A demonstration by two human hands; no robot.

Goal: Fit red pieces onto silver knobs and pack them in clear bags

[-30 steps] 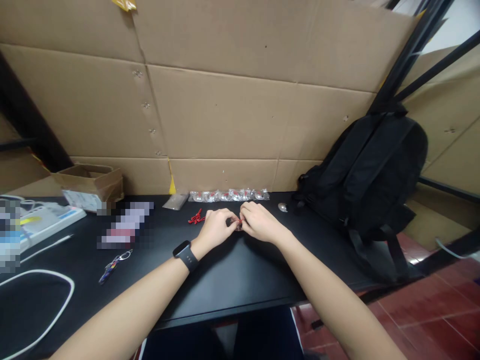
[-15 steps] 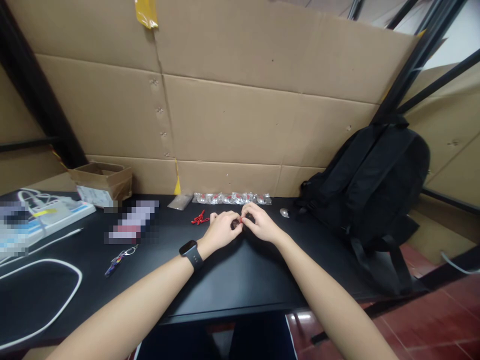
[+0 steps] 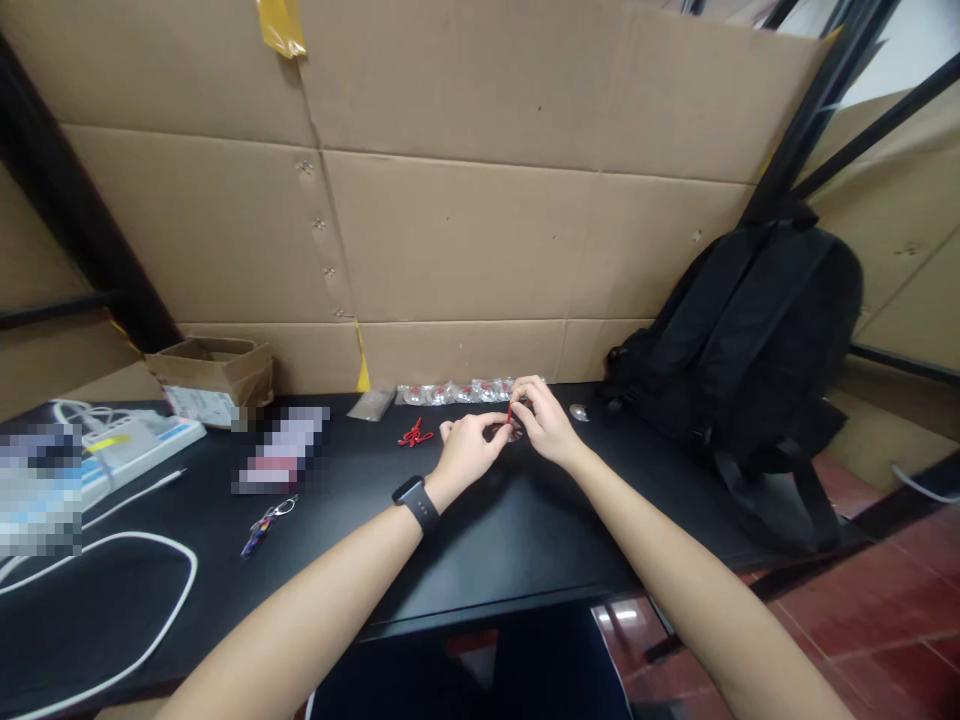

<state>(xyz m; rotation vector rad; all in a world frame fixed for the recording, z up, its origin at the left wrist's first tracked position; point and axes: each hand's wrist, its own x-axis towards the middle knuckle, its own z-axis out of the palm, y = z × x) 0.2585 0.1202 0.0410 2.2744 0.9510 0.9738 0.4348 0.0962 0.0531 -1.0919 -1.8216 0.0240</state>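
Over the black table point(image 3: 465, 570), my left hand point(image 3: 472, 447) and my right hand point(image 3: 543, 420) meet at the fingertips. My right hand pinches a short red cord point(image 3: 510, 412) that stands nearly upright. The left fingers are pressed together around a small round, shiny item point(image 3: 516, 432) at the cord's lower end, mostly hidden by the fingers. Left of my hands lies a loose bundle of red cords point(image 3: 415, 433). Behind them runs a row of clear-wrapped small packets point(image 3: 450, 392). A small shiny disc point(image 3: 579, 412) rests to the right.
A black backpack point(image 3: 765, 360) stands at the right end. At the left are an open cardboard box point(image 3: 217, 375), a white power strip point(image 3: 150, 455), a white cable point(image 3: 191, 570) and a keychain point(image 3: 262, 527). A clear bag point(image 3: 372, 404) lies near the cardboard wall point(image 3: 465, 240).
The camera view has shifted slightly. My right hand has risen a little away from my left hand, and more of the red cord shows between them.
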